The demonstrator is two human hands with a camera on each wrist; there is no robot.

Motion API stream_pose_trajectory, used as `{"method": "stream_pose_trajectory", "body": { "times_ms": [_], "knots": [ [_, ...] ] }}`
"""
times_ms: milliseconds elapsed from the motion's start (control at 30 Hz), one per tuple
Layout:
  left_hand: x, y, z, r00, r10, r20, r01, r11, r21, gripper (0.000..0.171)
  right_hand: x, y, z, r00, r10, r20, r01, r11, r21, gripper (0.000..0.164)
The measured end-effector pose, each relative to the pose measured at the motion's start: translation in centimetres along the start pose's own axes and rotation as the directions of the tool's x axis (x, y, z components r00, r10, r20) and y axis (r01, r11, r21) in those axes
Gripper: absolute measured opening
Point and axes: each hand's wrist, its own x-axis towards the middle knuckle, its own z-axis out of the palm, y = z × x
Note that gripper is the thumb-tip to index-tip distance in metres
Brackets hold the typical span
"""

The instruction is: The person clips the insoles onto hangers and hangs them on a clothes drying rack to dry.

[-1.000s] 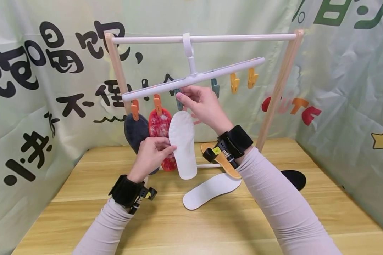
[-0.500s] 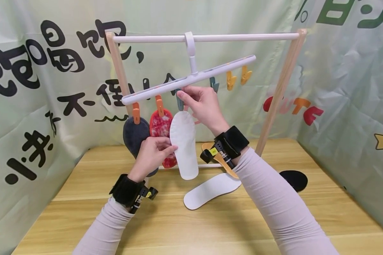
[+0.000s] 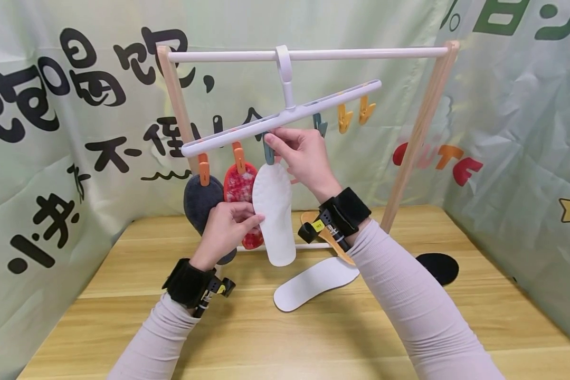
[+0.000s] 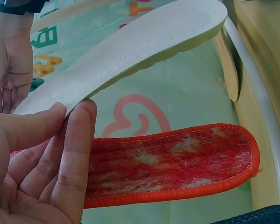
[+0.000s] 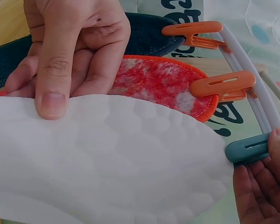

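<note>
My left hand (image 3: 228, 227) pinches the edge of a white insole (image 3: 274, 216) between thumb and fingers, holding it upright below the hanger. My right hand (image 3: 306, 158) pinches a teal clothespin (image 3: 269, 149) that hangs from the tilted white hanger bar (image 3: 313, 108). In the right wrist view the teal clothespin (image 5: 247, 149) meets the tip of the white insole (image 5: 130, 158); whether it bites on it I cannot tell. Orange clothespins hold a dark insole (image 3: 201, 203) and a red patterned insole (image 3: 239, 182), both left of the white one.
A second white insole (image 3: 313, 285) lies on the wooden table (image 3: 285, 343), with a tan insole (image 3: 330, 237) partly behind my right wrist. A black insole (image 3: 439, 268) lies at the right. Another teal clothespin (image 3: 320, 125) and yellow clothespins (image 3: 344, 119) hang from the bar under a wooden-legged rack (image 3: 423, 121).
The hanger bar has swung slightly, its right end shifting left with the yellow clothespins. Both hands keep nearly the same place on the white insole and the teal clothespin.
</note>
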Motion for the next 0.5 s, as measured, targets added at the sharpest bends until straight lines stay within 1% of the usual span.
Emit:
{"method": "stream_pose_trajectory", "body": {
  "times_ms": [333, 500],
  "knots": [
    [-0.12, 0.23, -0.12, 1.000, 0.007, -0.009, -0.007, 1.000, -0.013, 0.013, -0.08, -0.20, -0.09, 1.000, 0.012, 0.000, -0.012, 1.000, 0.006, 0.026],
    [-0.16, 0.30, -0.13, 1.000, 0.006, -0.011, -0.006, 1.000, -0.027, 0.013, -0.05, -0.18, -0.12, 1.000, 0.005, -0.002, -0.005, 1.000, 0.011, 0.026]
  ]
}}
